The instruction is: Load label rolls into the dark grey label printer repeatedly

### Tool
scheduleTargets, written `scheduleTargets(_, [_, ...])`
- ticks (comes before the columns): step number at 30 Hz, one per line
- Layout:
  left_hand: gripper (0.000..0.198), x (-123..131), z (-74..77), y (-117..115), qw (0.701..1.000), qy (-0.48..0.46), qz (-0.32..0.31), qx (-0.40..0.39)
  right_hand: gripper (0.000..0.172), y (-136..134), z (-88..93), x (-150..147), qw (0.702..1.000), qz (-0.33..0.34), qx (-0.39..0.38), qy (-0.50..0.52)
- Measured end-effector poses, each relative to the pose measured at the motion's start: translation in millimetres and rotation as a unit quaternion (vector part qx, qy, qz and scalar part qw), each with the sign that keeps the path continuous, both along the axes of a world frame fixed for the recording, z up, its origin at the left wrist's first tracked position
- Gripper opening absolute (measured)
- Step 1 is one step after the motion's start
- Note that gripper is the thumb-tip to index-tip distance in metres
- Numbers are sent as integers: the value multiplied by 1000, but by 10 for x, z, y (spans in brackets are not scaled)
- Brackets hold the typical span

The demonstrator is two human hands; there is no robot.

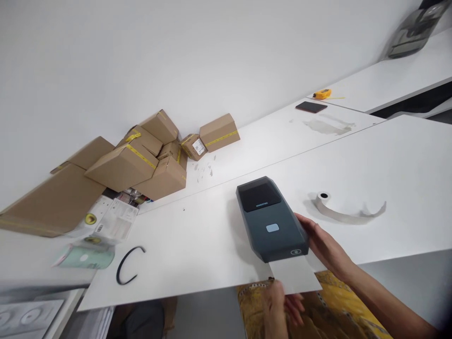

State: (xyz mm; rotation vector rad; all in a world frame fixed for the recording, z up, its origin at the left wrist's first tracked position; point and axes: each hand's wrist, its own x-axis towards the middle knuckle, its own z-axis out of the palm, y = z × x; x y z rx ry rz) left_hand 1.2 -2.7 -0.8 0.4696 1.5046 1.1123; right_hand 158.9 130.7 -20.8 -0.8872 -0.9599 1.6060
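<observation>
Nearest the camera, the left hand (282, 306) sits below the bench (197, 245) edge, at the front edge of a white sheet (294, 275). It is blurred, so I cannot tell whether its fingers pinch the sheet or only touch it from beneath. The right hand (323, 245) lies with fingers stretched flat along the right flank of the dark grey label printer (268, 221), steadying it rather than clasping it. The printer stands near the front edge of the bench, its outlet slot facing the person.

As for progress, a fair length of sheet sticks out of the slot and overhangs the bench edge, so feeding looks well advanced. The sheet appears joined to the printer and not yet pulled free. That seems to be what remains.

Counts:
- one printer
- one sheet in its slot
- two hands, both the person's own
- one near-spent paper roll (324, 196) with a loose strip trailing to the right, apart from the printer
- about nine cardboard boxes (122, 167) heaped at the far left, though the pile hides some
- one black cable loop (129, 266)
- one mint-green roll (86, 258) beside it
- one dark phone (310, 107) on the far bench
- one yellow tape measure (322, 93) on the far bench
</observation>
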Motion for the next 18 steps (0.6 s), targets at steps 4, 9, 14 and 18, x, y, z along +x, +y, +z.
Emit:
scheduleTargets(4, [78,265,103,139,997,-57,-47,6,51,-19,38,-12,1000,-6,4,-5])
scheduleTargets(9, [78,382,145,237,999,-17,-29,-13,51,-37,13,14,1000,-5,2,-28])
scheduleTargets(14, [85,352,-210,97,996,-12,-86,-3,49,-69,12,24,992,-62,-2,-109])
scheduleTargets(18, [84,147,-467,-53,992,14,-129,1,30,-145,258,8,928,-158,204,-270])
